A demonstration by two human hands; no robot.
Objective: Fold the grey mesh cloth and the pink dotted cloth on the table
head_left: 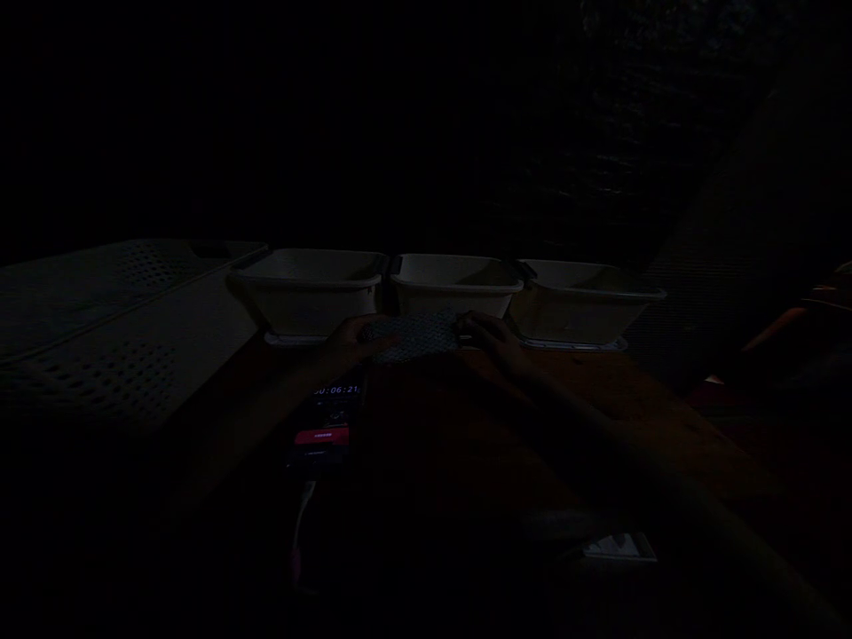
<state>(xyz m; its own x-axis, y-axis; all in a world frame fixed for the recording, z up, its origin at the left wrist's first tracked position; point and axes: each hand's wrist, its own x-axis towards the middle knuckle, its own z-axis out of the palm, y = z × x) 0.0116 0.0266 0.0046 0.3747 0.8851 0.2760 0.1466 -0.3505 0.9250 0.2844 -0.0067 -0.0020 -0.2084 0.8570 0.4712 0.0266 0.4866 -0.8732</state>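
Note:
In very dim light, a grey-blue piece of patterned cloth (pixel 422 335) is stretched between my two hands above the wooden table. My left hand (pixel 359 340) grips its left end, the thumb lying along the near side. At the right end, my right hand (pixel 489 333) has its fingers curled on the cloth's edge. Just behind stand three pale plastic bins: a left bin (pixel 312 302), a middle bin (pixel 453 271) and a right bin (pixel 572 315). What they contain is too dark to make out.
A large perforated white basket (pixel 219 328) stands on the left. A lit phone (pixel 326 426) with a timer and a cable (pixel 303 524) lies below my left hand. A small pale object (pixel 619 547) rests near the front right. Part of another person (pixel 776 337) shows at far right.

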